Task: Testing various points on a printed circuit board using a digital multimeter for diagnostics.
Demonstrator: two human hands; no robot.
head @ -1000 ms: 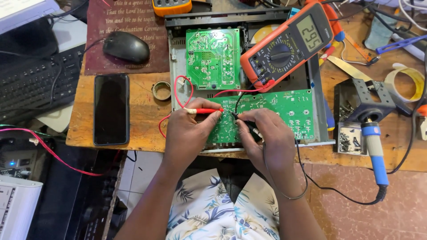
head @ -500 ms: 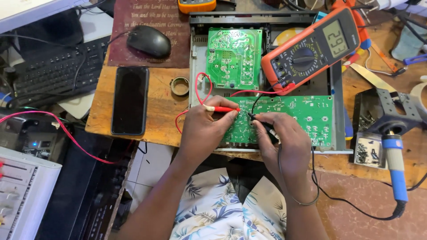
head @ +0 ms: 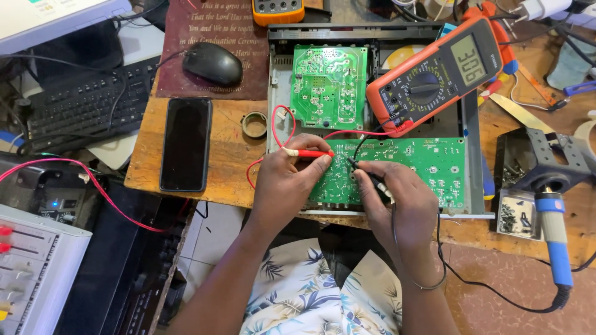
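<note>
Cluttered wooden workbench (head: 155, 170) carries one open grey metal chassis (head: 470, 155) holding two green circuit boards: the upper green square circuit board (head: 329, 84) and the lower green rectangular circuit board (head: 428, 167), dotted with silver solder points. One orange multimeter (head: 434, 77) lies tilted across the chassis. One black keyboard (head: 81, 108), one black smartphone (head: 185, 144), one black mouse (head: 212, 63) and one blue-handled soldering iron (head: 554, 239) lie around. The left hand (head: 282, 186) pinches the red probe (head: 307, 153); the right hand (head: 400, 201) grips the black probe (head: 366, 175), both tips on the lower board.
</note>
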